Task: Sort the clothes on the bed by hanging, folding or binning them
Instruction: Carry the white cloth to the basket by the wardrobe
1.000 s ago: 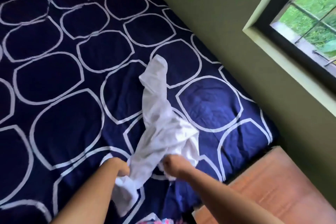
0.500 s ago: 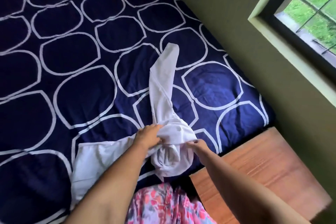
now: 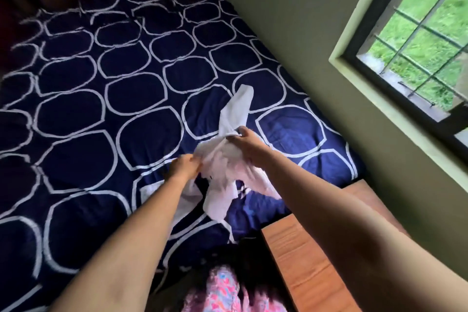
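A white garment [image 3: 222, 170] is bunched above the bed [image 3: 76, 121], which has a navy cover with white ring shapes. My left hand [image 3: 184, 166] grips the garment's left side. My right hand [image 3: 244, 143] pinches its upper part, where one long white end [image 3: 239, 106] trails away over the cover. Loose folds hang down between my forearms. Part of the cloth is hidden behind my left forearm.
A wooden bedside surface [image 3: 304, 256] stands at the bed's near right corner. A green wall [image 3: 291, 20] runs along the bed's right side, with a barred window [image 3: 417, 33] in it. Pink patterned clothing [image 3: 222, 289] shows at the bottom edge.
Both hands have lifted the white garment higher and further over the bed. My right hand moved up along the cloth, and the flat part spread at the left has been gathered in.
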`<control>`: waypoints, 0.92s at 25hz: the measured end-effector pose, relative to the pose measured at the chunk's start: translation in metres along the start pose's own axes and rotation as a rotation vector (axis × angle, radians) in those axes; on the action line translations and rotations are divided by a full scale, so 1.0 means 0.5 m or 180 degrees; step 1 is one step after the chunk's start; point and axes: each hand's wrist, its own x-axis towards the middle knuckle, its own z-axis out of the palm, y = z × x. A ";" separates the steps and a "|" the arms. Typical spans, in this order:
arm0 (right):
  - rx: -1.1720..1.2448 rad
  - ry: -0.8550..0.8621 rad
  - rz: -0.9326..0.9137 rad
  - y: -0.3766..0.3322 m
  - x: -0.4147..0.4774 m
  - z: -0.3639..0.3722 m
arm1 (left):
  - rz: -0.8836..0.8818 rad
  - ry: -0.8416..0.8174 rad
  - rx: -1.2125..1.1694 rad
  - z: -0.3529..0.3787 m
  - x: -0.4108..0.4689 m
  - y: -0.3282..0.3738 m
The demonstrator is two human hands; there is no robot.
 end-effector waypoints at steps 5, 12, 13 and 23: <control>-0.1030 -0.0574 -0.0681 -0.168 -0.160 0.030 | 0.1341 -0.0993 -0.0494 0.007 -0.204 -0.036; -0.1321 0.1112 -0.2075 -0.167 -0.376 -0.019 | 0.1606 0.0255 -0.1758 -0.110 -0.429 0.107; -0.1106 0.1562 -0.2017 -0.117 -0.410 -0.016 | 0.1529 0.0440 -0.1825 -0.130 -0.455 0.126; 0.1903 0.0505 -0.1053 0.048 -0.605 0.006 | 0.2149 0.0312 -0.2674 -0.248 -0.634 0.182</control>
